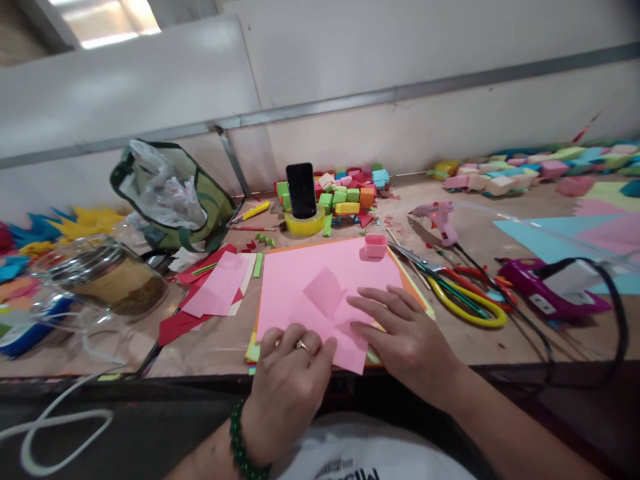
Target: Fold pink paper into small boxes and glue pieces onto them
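A stack of coloured sheets, pink on top, lies in front of me. On it is a smaller creased piece of pink paper, one corner reaching past the stack's near edge. My left hand, with a ring and a green bead bracelet, has its fingers curled around the small piece's near left side, the thumb on the paper. My right hand rests with fingers stretched and apart over the right side of that paper. A small pink folded paper box stands at the stack's far right corner.
Scissors with yellow handles, a pink glue gun and a purple power strip with cables lie right. Behind are a phone on a tape roll and paper blocks. Left are a glass jar and a green bag.
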Demonstrator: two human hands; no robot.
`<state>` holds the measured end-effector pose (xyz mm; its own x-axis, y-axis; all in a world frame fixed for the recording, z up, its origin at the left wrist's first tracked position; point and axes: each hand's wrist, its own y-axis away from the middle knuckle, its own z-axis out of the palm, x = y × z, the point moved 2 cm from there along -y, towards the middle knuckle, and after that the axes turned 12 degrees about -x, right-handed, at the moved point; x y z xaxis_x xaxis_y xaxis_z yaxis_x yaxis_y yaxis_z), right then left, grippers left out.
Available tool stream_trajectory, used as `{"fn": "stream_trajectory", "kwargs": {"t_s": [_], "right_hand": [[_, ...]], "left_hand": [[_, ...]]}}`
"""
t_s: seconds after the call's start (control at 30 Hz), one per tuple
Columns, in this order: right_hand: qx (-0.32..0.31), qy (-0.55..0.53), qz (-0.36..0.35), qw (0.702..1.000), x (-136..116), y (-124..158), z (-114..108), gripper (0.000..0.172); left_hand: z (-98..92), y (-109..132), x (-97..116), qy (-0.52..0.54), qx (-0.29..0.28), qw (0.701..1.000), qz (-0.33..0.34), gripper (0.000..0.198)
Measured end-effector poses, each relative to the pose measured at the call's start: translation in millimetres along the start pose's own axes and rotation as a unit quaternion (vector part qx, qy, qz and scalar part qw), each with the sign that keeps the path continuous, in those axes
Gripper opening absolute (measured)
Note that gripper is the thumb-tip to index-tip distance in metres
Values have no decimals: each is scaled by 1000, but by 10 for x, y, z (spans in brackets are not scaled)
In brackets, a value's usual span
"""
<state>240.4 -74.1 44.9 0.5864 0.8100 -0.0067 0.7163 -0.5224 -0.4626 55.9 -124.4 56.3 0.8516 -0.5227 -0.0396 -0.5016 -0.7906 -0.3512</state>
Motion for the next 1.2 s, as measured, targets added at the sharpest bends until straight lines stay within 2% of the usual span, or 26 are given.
{"fn": "stream_trajectory", "kwargs": {"t_s": [0.13, 0.27, 0.43, 0.57, 0.63, 0.73, 0.8, 0.87, 0.93, 0.97, 1.03, 1.1, 1.13, 1.2], "right_hand": [[-27, -62, 2, 998, 64, 63, 193, 20], [-63, -114, 21, 991, 73, 97, 244, 23], [-108, -101, 4, 989, 149, 25, 184, 34], [-149, -120, -11, 981, 273, -61, 164, 33], [-162, -142, 25, 976, 336, -88, 178, 32], [-165, -136, 152, 965, 423, -102, 214, 29], [-176, -103, 220, 954, 453, -103, 236, 35], [-173, -61, 248, 951, 455, -112, 247, 43], [-141, -23, 227, 963, 429, -132, 250, 42], [-122, -4, 192, 974, 403, -147, 252, 38], [-107, 19, 77, 991, 328, -175, 270, 29], [-119, 18, -35, 992, 262, -185, 292, 23], [-125, 12, -65, 990, 250, -180, 295, 21], [-136, 2, -69, 988, 281, -149, 279, 20]], "left_hand": [[99, 32, -160, 4, -83, 996, -42, 27], [180, 20, -322, 41, -142, 988, -40, 30], [241, 19, -363, 95, -161, 981, -58, 33], [263, 39, -380, 132, -157, 974, -92, 27], [285, 32, -418, 149, -162, 968, -124, 21], [322, -4, -495, 153, -166, 958, -179, 21], [342, -28, -537, 143, -161, 954, -210, 20], [360, -42, -554, 121, -150, 956, -222, 20], [384, -48, -544, 81, -137, 964, -211, 32], [398, -50, -528, 58, -132, 970, -197, 37], [425, -55, -482, 24, -131, 980, -146, 43], [438, -58, -431, 16, -145, 986, -76, 47], [434, -54, -415, 16, -156, 986, -48, 47], [403, -32, -413, 24, -175, 984, -24, 44]]}}
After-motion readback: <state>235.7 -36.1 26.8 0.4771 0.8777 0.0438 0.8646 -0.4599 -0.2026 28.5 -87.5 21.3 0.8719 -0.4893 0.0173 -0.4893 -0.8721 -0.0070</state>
